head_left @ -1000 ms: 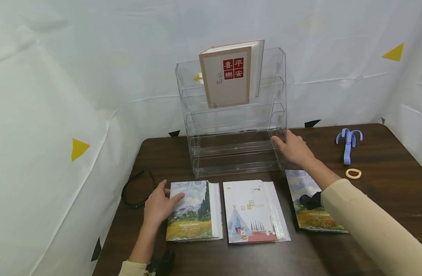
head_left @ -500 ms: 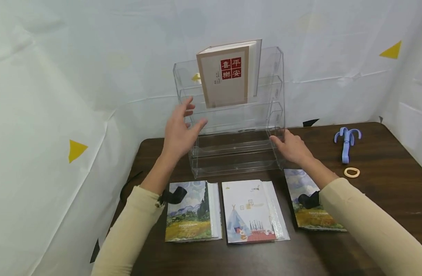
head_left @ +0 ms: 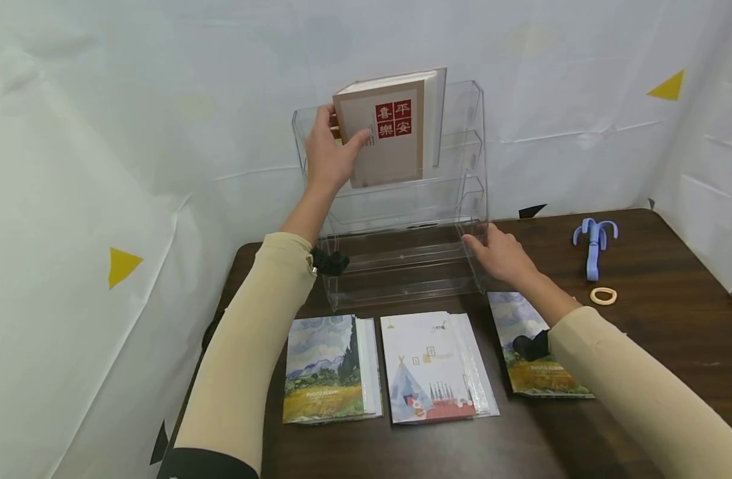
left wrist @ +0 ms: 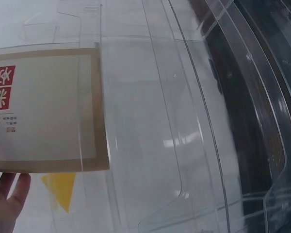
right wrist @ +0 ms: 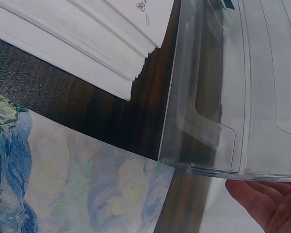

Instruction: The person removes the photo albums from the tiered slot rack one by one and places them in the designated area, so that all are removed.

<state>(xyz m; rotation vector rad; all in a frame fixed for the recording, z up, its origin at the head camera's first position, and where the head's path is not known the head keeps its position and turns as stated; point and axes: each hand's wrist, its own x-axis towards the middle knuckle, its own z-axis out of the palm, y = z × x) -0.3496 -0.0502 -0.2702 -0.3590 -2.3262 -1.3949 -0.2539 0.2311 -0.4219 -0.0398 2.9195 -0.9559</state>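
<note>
A beige album (head_left: 392,156) with red character squares stands in the upper part of a clear acrylic tiered rack (head_left: 410,203). My left hand (head_left: 330,156) grips it at its left edge, thumb over the front cover and fingers round behind the spine. In the left wrist view, fingertips of that hand (left wrist: 7,206) end right at the edge of the album (left wrist: 43,116). Low on the rack's right side, my right hand (head_left: 502,256) holds the side panel. The right wrist view shows that hand (right wrist: 259,204) against the outside of the rack (right wrist: 203,126).
In front of the rack lie a landscape-covered photo album (head_left: 324,369), a white album with a tent drawing (head_left: 428,369), and another landscape album (head_left: 518,319) partly under my right forearm. A blue hook stand (head_left: 593,249) and a cream ring (head_left: 603,296) lie at the right.
My left hand has risen from the left landscape album, past the rack's front, to the beige album and taken hold of its edge. The right hand has stayed on the rack.
</note>
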